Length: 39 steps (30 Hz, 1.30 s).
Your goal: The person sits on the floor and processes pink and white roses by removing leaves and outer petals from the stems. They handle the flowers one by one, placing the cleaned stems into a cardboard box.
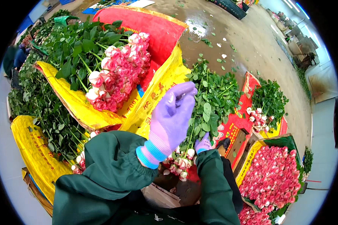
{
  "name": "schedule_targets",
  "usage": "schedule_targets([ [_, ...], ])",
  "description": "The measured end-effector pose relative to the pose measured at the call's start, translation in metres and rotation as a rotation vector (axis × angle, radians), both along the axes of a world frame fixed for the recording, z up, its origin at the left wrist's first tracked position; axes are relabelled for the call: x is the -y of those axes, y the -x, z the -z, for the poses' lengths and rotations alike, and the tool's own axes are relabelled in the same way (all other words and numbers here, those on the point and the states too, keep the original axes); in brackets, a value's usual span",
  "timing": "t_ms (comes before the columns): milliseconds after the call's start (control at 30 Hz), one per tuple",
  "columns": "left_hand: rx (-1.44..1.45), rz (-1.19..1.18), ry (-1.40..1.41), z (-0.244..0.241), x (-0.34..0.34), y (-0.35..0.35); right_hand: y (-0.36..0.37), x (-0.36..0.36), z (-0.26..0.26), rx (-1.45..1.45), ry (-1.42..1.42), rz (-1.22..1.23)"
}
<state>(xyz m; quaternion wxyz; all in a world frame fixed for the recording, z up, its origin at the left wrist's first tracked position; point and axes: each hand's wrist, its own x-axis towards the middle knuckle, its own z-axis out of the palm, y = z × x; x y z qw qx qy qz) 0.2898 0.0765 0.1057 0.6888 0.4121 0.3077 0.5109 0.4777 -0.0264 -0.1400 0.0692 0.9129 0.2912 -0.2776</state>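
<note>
My left hand [173, 115], in a wet purple glove with a striped cuff, is raised before me. Its fingers are curled together towards the thumb, and nothing shows between them. Lower and to the right, my right hand [204, 144] in a matching glove grips the stems of a leafy bunch of roses [214, 98]. The pink-and-white heads [181, 164] of this bunch hang down towards me, and its foliage points away. Leaves and the sleeve hide part of the right hand.
At left, a yellow-and-red printed wrapper [155, 92] holds a large bunch of pink roses [121, 73]. More wrapped roses [270, 177] stand at right, near a smaller bunch [259, 119]. Stacked leafy stems [42, 104] fill the far left. Leaves and petals litter the wet floor [214, 36].
</note>
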Motion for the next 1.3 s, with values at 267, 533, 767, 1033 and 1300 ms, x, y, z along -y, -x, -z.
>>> schedule_targets([
  [267,-0.029,0.037,-0.113,0.009,0.007,-0.005,-0.058,-0.011,-0.101,-0.647,-0.484,0.087],
  [533,-0.312,0.190,-0.132,0.047,0.028,-0.027,-0.054,0.022,-0.188,-0.949,-1.033,0.246],
  [767,-0.467,0.488,0.068,0.128,0.096,-0.020,0.097,0.131,-0.186,-1.060,-1.241,0.468],
  [1033,0.522,0.841,1.002,0.210,0.180,0.000,0.089,0.136,-0.102,-0.949,-0.968,0.714],
  [1300,-0.203,0.749,0.171,0.188,0.178,0.001,0.048,0.142,-0.016,-0.348,-0.569,0.235],
])
